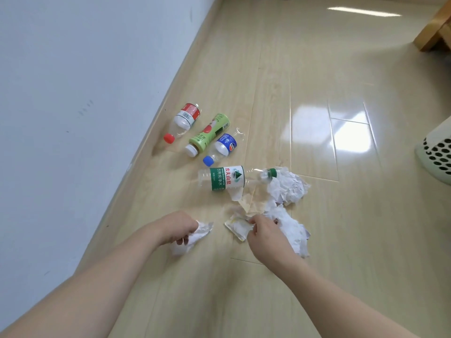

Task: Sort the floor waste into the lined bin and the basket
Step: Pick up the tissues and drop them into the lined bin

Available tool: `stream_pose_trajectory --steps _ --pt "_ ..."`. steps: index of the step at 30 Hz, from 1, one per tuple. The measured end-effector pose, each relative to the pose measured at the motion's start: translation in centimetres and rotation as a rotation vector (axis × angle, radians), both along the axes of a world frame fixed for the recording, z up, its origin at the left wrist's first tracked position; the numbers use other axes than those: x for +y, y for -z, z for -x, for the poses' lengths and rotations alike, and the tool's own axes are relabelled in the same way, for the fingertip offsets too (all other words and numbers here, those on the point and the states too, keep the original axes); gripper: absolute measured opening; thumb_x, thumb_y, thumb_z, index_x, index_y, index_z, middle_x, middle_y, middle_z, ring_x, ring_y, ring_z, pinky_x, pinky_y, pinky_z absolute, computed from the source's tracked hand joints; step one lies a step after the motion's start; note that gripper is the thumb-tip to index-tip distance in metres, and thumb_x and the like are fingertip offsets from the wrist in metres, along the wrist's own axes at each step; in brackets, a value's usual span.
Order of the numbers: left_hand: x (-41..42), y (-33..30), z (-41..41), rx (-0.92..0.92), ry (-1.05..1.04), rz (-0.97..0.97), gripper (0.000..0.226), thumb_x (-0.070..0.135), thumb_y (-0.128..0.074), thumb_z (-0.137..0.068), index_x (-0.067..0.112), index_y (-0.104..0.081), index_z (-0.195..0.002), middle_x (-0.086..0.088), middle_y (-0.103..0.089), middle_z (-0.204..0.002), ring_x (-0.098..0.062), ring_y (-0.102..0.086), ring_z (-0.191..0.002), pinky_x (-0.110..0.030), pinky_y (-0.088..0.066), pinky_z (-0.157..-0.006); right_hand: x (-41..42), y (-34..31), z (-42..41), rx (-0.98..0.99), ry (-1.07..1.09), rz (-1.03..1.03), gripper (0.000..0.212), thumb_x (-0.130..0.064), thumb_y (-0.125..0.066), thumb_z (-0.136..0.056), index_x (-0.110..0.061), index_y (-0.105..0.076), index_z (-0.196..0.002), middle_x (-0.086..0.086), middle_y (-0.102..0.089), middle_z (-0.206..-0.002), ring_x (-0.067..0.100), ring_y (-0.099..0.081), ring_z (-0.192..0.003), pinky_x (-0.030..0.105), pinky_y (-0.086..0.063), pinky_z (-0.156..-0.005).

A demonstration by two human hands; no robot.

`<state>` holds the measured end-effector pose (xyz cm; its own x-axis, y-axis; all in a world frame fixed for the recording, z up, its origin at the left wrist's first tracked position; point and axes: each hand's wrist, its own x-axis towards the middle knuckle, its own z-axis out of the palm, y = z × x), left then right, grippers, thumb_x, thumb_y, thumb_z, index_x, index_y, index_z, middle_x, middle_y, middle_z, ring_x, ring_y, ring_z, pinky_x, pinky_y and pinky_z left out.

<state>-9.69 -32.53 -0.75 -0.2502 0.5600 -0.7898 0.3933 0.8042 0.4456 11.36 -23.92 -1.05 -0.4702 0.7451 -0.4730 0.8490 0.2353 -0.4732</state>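
Left hand [179, 226] gripped crumpled tissue [192, 236] on floor [317, 276]; right hand [264, 234] pinched wrapper [238, 226] beside paper pile [289, 184]. Four bottles [225, 178] near wall [73, 93]; basket [438, 152] at right edge.

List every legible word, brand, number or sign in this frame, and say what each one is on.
"农夫山泉", then "饮用纯净水" beside it: label of the green-capped bottle.
"001": part of the print on the green-sleeved bottle; the rest is too blurred.
Round logo, wording unreadable: blue label of the blue-capped bottle.
Barcode and print, too small to read: red-capped bottle.
Flat sachet by the right hand: no readable print.
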Motion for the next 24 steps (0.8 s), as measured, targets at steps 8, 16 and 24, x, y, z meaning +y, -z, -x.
stream_pose_trajectory --steps 8,16,24 --pt "-2.1 3.5 2.5 0.266 -0.044 -0.19 0.023 0.013 -0.046 -0.065 0.02 -0.028 -0.053 0.003 -0.032 -0.053 -0.019 -0.025 -0.055 -0.029 -0.016 -0.052 -2.4 0.8 4.0 0.065 -0.138 0.081 0.046 -0.009 -0.04 -0.092 -0.019 -0.039 -0.137 0.0 -0.042 -0.137 0.014 -0.042 -0.126 0.027 -0.038 -0.096" --pt "-1.4 1.0 2.6 -0.371 -0.532 -0.318 0.008 0.013 -0.045 -0.051 0.006 -0.043 -0.055 -0.005 -0.045 -0.044 -0.014 -0.041 -0.037 -0.018 -0.037 -0.04 -2.1 1.6 5.7 0.006 -0.059 0.017 0.05 -0.009 -0.042 -0.09 -0.016 -0.036 -0.138 0.003 -0.036 -0.141 0.022 -0.043 -0.123 0.03 -0.039 -0.087" --pt "-2.8 4.1 4.1 0.112 -0.238 -0.084 0.013 0.015 -0.035 -0.086 0.017 -0.04 -0.075 -0.011 -0.065 -0.063 -0.022 -0.053 -0.046 -0.02 -0.033 -0.043 -1.5 2.4 4.1 -0.27 -0.189 -0.22 0.02 -0.004 -0.042 -0.086 -0.015 -0.041 -0.103 0.006 -0.05 -0.115 0.024 -0.05 -0.103 0.028 -0.031 -0.072"
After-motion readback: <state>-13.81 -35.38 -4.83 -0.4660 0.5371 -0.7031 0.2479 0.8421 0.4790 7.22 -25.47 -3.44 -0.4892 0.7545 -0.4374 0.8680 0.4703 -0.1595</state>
